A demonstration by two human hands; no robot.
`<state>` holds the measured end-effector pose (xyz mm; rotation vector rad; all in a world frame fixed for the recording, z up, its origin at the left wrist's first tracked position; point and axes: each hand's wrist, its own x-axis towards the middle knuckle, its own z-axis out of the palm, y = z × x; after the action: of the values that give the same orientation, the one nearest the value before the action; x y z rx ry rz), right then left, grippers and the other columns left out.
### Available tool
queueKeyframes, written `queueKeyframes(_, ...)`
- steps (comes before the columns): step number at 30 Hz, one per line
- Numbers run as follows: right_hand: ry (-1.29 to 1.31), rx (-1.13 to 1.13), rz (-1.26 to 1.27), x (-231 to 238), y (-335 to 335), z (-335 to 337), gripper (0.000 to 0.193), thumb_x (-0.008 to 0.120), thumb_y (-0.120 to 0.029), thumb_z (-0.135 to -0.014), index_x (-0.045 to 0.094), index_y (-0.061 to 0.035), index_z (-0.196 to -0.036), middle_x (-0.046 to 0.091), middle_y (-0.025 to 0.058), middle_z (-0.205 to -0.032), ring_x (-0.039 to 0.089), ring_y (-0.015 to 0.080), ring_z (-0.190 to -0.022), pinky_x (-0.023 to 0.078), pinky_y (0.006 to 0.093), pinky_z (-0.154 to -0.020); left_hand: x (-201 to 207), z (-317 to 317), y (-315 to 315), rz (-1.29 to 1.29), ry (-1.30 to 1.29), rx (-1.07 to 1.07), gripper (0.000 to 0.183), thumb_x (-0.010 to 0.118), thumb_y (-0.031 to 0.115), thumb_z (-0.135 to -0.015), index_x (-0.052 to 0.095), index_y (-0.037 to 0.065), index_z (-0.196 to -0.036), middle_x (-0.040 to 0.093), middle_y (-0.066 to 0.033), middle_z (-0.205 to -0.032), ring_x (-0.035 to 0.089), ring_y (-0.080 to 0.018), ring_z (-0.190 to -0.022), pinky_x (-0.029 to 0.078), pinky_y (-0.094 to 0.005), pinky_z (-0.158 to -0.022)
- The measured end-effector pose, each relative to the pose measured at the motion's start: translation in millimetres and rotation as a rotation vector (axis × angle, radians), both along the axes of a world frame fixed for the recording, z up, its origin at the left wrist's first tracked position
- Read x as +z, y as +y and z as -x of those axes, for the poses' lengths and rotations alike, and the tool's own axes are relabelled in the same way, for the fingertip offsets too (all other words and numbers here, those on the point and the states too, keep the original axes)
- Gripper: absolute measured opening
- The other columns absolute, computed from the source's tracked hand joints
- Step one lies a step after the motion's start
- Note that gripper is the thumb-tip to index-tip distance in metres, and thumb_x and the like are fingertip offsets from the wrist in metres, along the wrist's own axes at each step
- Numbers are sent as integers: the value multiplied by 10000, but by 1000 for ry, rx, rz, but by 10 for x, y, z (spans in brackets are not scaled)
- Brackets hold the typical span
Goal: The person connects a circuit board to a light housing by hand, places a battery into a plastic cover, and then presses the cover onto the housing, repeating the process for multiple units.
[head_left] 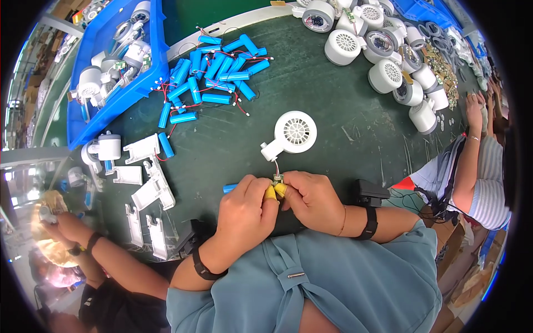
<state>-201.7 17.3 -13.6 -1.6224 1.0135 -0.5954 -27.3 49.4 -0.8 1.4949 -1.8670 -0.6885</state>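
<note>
The person's left hand and right hand meet near the front edge of the dark green surface, and both are pinching a small green circuit board between them. Only the upper part of this board is visible; the fingers and thumbs, with yellow covers on the thumb tips, hide the rest, so I cannot tell which detail they press. Thin pale and reddish wires go up from the board to the neck of a round white plastic fan head, which lies on the surface just beyond the hands, its grille facing upward. What is inside the grille is hard to make out.

Beside the left hand, a blue cylindrical battery shows just one end, the remainder being covered by the hand. Farther left, blue batteries with red wires overlap in a heap, so some are partly hidden. At the right rim, a co-worker's striped clothing is bent by the lens, and the face is out of view.
</note>
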Motion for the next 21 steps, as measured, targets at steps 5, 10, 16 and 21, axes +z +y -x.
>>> queueKeyframes(5,65,-40,192,-61,38,-15,94,545,11,-909,605,23,-980,653,155,-830,686,262,-663,528,355,-586,5,36,13,65,-104,-35,215,601,24,-751,596,-26,-960,557,-131,-787,583,-305,-588,496,-391,-518)
queueKeyframes(10,79,-39,246,-91,31,-21,104,564,-4,-902,604,26,-993,656,162,-841,681,283,-679,531,367,-595,8,28,-4,88,-156,-71,220,603,27,-753,599,-26,-966,555,-129,-785,582,-305,-591,495,-391,-521)
queueKeyframes(16,-62,-103,122,-24,54,-4,131,630,-81,-858,541,14,-879,627,188,-773,629,370,-679,503,449,-601,101,-119,-136,-102,48,-104,234,621,-34,-797,639,-22,-1029,598,-106,-784,580,-209,-621,465,-291,-552)
queueKeyframes(21,-36,-131,160,-53,44,-12,138,650,-81,-829,548,12,-838,631,177,-739,637,357,-671,510,440,-594,126,-45,-172,-250,120,-46,200,682,-8,-823,668,-19,-1022,633,-52,-813,559,-82,-609,453,-223,-552)
